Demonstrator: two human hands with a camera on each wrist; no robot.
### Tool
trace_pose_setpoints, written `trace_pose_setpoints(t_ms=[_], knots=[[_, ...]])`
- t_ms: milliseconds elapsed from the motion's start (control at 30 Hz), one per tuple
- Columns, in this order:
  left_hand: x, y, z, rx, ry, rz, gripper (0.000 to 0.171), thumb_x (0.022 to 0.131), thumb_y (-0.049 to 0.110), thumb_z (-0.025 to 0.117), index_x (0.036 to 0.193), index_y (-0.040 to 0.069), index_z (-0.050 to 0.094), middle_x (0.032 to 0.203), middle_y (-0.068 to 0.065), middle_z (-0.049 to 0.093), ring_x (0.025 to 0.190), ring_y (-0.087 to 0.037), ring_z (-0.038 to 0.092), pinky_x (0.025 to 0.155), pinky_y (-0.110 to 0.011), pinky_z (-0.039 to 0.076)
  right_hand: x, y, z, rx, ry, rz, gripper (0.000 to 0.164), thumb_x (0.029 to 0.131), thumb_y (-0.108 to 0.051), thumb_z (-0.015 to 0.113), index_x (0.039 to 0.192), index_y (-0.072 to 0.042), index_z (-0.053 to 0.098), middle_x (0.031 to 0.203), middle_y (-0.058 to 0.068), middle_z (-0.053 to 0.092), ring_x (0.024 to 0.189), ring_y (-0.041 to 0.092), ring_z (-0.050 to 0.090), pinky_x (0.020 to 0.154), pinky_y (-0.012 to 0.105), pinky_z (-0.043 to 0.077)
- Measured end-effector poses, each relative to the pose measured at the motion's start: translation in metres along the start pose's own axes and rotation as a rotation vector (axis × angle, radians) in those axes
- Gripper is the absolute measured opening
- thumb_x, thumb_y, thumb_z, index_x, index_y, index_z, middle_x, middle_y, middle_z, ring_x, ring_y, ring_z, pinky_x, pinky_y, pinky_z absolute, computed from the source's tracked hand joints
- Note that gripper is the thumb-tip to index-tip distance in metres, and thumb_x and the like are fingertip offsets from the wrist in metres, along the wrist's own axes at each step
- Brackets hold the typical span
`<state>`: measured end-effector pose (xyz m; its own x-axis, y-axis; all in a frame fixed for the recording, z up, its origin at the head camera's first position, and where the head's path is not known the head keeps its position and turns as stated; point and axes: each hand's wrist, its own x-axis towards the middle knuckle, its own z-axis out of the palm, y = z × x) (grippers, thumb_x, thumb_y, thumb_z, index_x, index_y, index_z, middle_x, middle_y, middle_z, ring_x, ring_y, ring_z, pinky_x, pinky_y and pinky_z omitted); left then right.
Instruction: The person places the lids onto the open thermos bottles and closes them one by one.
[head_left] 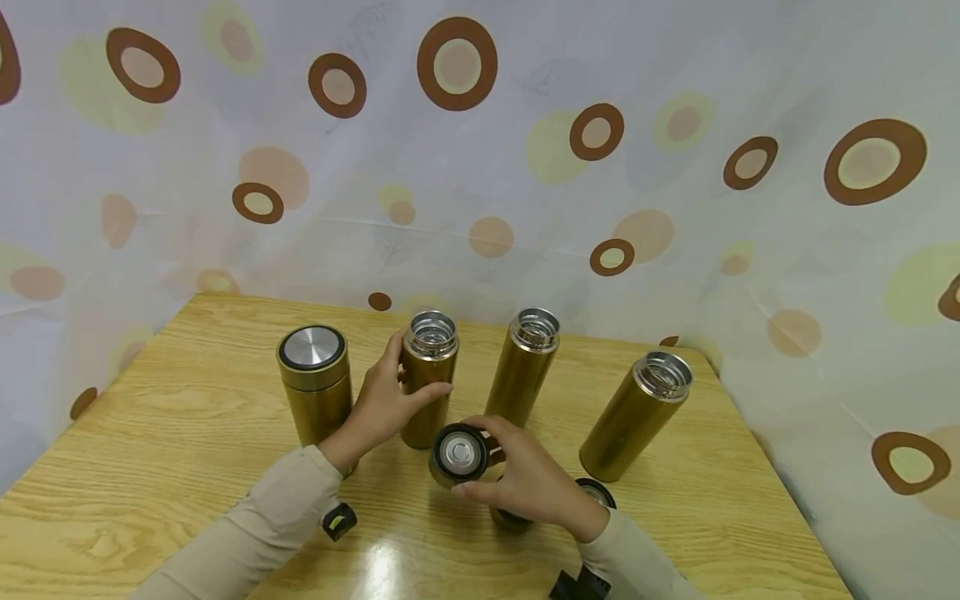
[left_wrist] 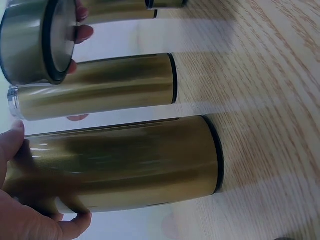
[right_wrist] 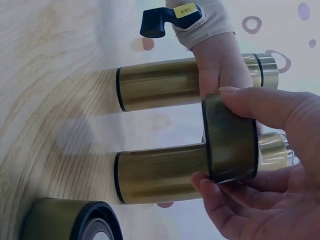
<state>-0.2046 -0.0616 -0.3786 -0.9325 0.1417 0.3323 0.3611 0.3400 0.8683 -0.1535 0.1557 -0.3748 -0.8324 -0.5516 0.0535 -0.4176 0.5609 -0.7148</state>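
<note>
My left hand (head_left: 384,402) grips a gold thermos bottle (head_left: 424,423) near its top; the bottle stands upright on the table, its mouth uncovered. Just in front of that bottle, my right hand (head_left: 528,475) pinches a gold screw lid (head_left: 459,456) between thumb and fingers, apart from the bottle. In the head view the lid's metal inner side faces the camera. From the right wrist view, the lid (right_wrist: 231,140) shows its gold side wall, with fingertips (right_wrist: 212,192) beneath it. To the left, beside my left forearm, stands a capped gold thermos (head_left: 315,400).
Two more uncovered gold thermoses stand to the right, one at the middle (head_left: 519,379) and one farther right (head_left: 628,423). Two lids lie on the wooden table (head_left: 187,417), one lid (head_left: 512,522) partly under my right hand, another lid (head_left: 600,493) behind my wrist. A patterned curtain (head_left: 480,167) hangs behind.
</note>
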Motion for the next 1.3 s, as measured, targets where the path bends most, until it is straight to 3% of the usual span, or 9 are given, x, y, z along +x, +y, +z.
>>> trace_pose_setpoints(t_ms=[600, 833, 1067, 1167, 1300], knots=[[-0.002, -0.002, 0.0, 0.01, 0.013, 0.014, 0.091, 0.081, 0.022, 0.079, 0.149, 0.005, 0.022, 0.141, -0.019, 0.046, 0.128, -0.036, 0.046, 0.099, -0.054, 0.043, 0.0, -0.003, -0.005, 0.197, 0.133, -0.087, 0.066, 0.081, -0.022, 0.079, 0.137, -0.01, 0.046, 0.12, 0.007, 0.06, 0.093, 0.014, 0.058, 0.077, 0.028, 0.053], [-0.002, -0.002, 0.0, 0.015, 0.018, 0.005, 0.09, 0.081, 0.021, 0.079, 0.149, 0.005, 0.023, 0.141, -0.019, 0.045, 0.129, -0.036, 0.046, 0.099, -0.052, 0.044, 0.0, -0.005, -0.007, 0.352, 0.166, -0.139, 0.065, 0.081, -0.008, 0.076, 0.138, -0.008, 0.044, 0.125, 0.012, 0.057, 0.104, 0.016, 0.057, 0.081, 0.028, 0.053], [-0.002, -0.001, 0.0, 0.007, 0.008, 0.001, 0.091, 0.081, 0.021, 0.079, 0.15, 0.005, 0.021, 0.142, -0.018, 0.045, 0.13, -0.035, 0.045, 0.1, -0.052, 0.043, 0.0, -0.007, -0.01, 0.429, 0.199, -0.182, 0.063, 0.085, -0.006, 0.071, 0.14, -0.001, 0.041, 0.129, 0.016, 0.055, 0.11, 0.013, 0.057, 0.088, 0.025, 0.051], [-0.001, -0.001, 0.0, 0.009, 0.006, 0.002, 0.091, 0.081, 0.021, 0.079, 0.15, 0.005, 0.021, 0.142, -0.019, 0.044, 0.13, -0.035, 0.045, 0.1, -0.052, 0.043, -0.001, -0.008, -0.012, 0.463, 0.216, -0.176, 0.065, 0.085, -0.007, 0.071, 0.142, -0.001, 0.04, 0.132, 0.018, 0.053, 0.112, 0.012, 0.056, 0.091, 0.023, 0.049], [0.001, -0.001, 0.001, 0.009, 0.01, 0.002, 0.092, 0.081, 0.02, 0.079, 0.15, 0.004, 0.021, 0.142, -0.019, 0.044, 0.129, -0.035, 0.045, 0.1, -0.052, 0.044, 0.0, -0.01, -0.015, 0.547, 0.25, -0.105, 0.069, 0.083, -0.006, 0.073, 0.142, -0.002, 0.037, 0.134, 0.018, 0.049, 0.113, 0.012, 0.055, 0.091, 0.02, 0.048]])
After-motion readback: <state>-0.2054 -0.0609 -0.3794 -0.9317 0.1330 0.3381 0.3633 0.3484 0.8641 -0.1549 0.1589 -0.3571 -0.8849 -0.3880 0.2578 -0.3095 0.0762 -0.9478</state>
